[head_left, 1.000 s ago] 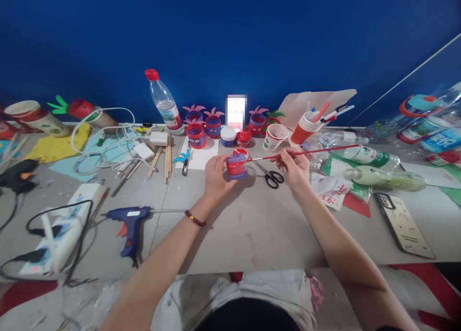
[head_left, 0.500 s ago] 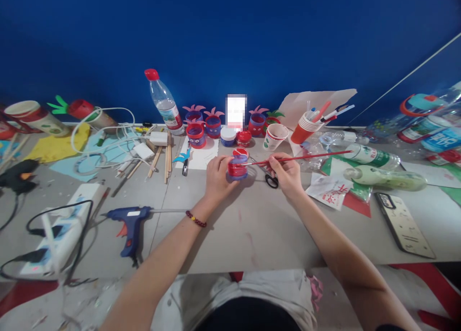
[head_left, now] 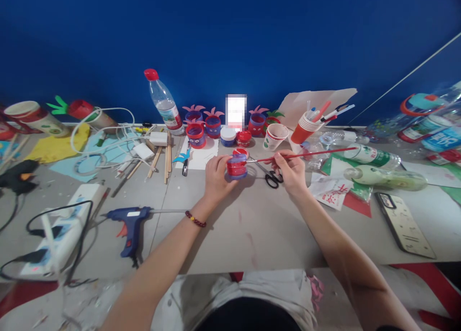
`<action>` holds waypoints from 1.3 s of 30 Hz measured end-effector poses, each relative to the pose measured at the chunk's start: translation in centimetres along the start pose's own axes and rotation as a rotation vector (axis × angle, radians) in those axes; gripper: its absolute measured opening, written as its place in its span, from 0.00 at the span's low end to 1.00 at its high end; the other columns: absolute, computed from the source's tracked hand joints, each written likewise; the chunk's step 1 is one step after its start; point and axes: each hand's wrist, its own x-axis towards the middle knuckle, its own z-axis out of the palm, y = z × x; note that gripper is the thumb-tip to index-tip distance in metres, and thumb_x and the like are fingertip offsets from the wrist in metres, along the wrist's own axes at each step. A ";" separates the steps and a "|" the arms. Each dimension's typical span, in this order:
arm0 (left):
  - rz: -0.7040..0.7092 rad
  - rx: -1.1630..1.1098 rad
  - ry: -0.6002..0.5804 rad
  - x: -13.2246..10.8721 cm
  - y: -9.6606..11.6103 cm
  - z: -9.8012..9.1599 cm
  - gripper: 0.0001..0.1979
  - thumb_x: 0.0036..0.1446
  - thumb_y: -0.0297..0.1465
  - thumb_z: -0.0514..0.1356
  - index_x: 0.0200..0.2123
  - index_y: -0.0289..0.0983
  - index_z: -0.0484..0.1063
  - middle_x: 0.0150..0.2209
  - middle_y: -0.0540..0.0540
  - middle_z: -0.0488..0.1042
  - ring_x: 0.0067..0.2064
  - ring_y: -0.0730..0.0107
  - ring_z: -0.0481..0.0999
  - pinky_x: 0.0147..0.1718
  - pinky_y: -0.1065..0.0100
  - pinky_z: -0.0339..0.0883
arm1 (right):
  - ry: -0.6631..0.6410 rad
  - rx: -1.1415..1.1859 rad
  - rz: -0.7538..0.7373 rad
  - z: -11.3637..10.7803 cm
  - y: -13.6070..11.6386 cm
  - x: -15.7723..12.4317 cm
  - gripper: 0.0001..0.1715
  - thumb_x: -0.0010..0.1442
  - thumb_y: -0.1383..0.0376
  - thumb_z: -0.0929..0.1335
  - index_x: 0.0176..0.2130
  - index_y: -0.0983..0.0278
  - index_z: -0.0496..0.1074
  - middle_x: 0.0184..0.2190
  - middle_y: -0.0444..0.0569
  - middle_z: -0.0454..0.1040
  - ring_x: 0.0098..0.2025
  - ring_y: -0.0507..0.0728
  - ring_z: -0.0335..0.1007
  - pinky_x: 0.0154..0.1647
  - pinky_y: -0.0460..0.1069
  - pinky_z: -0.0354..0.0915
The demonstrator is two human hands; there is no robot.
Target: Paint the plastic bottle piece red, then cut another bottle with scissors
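Observation:
My left hand (head_left: 217, 176) is closed around a small cup (head_left: 237, 167), painted red in the middle with purple at its top and bottom. Pinched in my right hand (head_left: 292, 171) is a long red paintbrush (head_left: 320, 153), its tip at the cup's right side. Just behind the cup lies a round red lid or paint pot (head_left: 241, 152), partly hidden. Black-handled scissors (head_left: 273, 179) rest on the table beside my right hand. Farther back stand a red paint jar (head_left: 244, 138) and a white-lidded purple jar (head_left: 228, 136).
Painted cups with leaf tops (head_left: 196, 136) line the blue wall. A paper cup (head_left: 276, 137) and a pen-filled cup (head_left: 305, 128) stand right of them. To the left lie a glue gun (head_left: 131, 225) and a power strip (head_left: 66, 230); to the right, plastic bottles (head_left: 374, 154) and a phone (head_left: 405, 225).
My right hand has moved to the right, drawing the brush tip back across the cup to its right side. More of the scissors shows. My left hand stays nearly still with the cup.

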 end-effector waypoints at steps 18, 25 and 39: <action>-0.102 -0.072 -0.023 0.0 -0.1 0.0 0.31 0.42 0.33 0.68 0.51 0.41 0.62 0.47 0.42 0.70 0.49 0.51 0.72 0.50 0.49 0.67 | 0.049 -0.044 -0.056 -1.3 -0.5 1.5 0.24 0.51 0.43 0.74 0.30 0.59 0.70 0.19 0.43 0.73 0.20 0.51 0.65 0.17 0.45 0.57; -0.322 -0.159 0.007 -0.4 -0.7 0.6 0.31 0.46 0.32 0.67 0.53 0.40 0.59 0.49 0.41 0.67 0.53 0.53 0.70 0.53 0.48 0.67 | -0.007 -0.069 -0.096 -1.5 -1.5 2.3 0.17 0.57 0.49 0.73 0.35 0.60 0.74 0.27 0.47 0.78 0.26 0.53 0.71 0.19 0.46 0.63; -0.487 -0.355 0.165 -0.3 -1.8 1.4 0.23 0.54 0.36 0.65 0.51 0.47 0.60 0.49 0.43 0.71 0.48 0.60 0.76 0.46 0.48 0.75 | -0.071 -0.612 -0.332 2.3 -1.6 9.6 0.08 0.62 0.61 0.68 0.35 0.61 0.77 0.35 0.49 0.79 0.37 0.57 0.75 0.43 0.52 0.69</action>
